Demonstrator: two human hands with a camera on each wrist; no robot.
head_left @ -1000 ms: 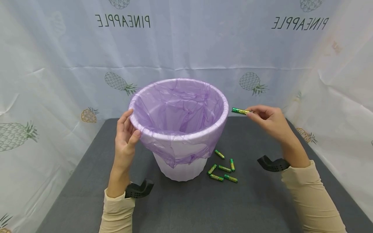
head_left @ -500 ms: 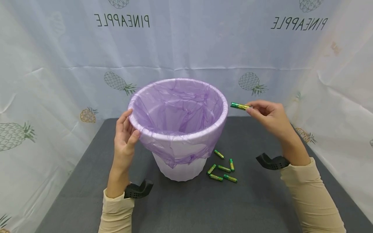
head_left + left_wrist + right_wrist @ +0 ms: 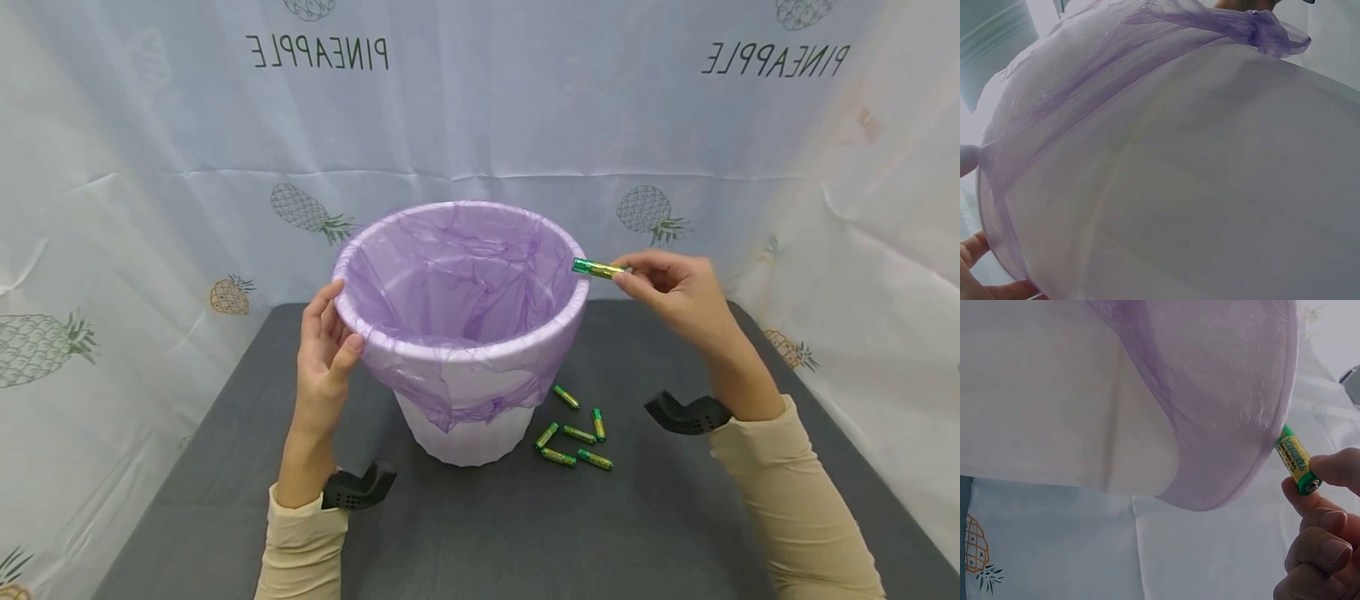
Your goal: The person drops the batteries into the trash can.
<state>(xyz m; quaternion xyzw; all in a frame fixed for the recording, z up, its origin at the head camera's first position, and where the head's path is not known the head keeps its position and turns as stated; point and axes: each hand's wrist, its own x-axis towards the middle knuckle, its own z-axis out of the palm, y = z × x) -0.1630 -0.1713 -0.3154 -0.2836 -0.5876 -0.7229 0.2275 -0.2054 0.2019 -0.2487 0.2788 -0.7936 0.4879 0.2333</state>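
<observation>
A white trash bin [image 3: 465,437] stands upright, lined with a purple plastic bag [image 3: 480,292] folded over its rim. On the left, my left hand [image 3: 318,367] holds the bin at the rim, thumb on the near side and fingers farther back; the left wrist view shows the fingertips [image 3: 1010,289] against the edge. My right hand [image 3: 675,292] pinches a green and gold AA-type battery [image 3: 596,268] between thumb and forefinger. The battery lies roughly level, its far end overlapping the bin's right rim in the head view. In the right wrist view the battery [image 3: 1294,459] meets the bag's edge.
Several more green batteries [image 3: 579,434] lie loose on the dark grey tabletop [image 3: 480,542], right of the bin's base. A pale curtain [image 3: 480,108] with pineapple prints hangs behind and along both sides. Each wrist wears a black camera mount [image 3: 686,414].
My right hand has risen slightly and moved left, bringing the battery from beside the bin to its right rim. The left hand and bin stay put.
</observation>
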